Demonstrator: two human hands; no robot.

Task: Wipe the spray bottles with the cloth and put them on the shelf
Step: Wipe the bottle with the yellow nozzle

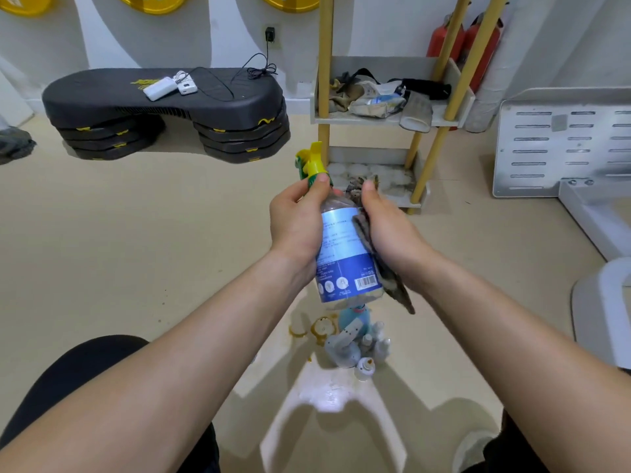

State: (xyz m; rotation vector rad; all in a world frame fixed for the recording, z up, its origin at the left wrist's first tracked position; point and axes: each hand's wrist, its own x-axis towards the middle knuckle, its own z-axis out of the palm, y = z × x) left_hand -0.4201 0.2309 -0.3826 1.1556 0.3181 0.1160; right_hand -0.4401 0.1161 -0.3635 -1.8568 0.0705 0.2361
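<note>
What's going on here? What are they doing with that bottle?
A person is wiping a spray bottle. Their left hand grips it near the yellow nozzle, while the right hand holds a dark cloth against its side. Other small bottles sit on the floor below. It has not gone onto the shelf yet.

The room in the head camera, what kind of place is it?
Probably a gym's corner: a black aerobic step platform on stacked risers, red fire extinguishers, and a yellow-posted shelf of rags.
</note>
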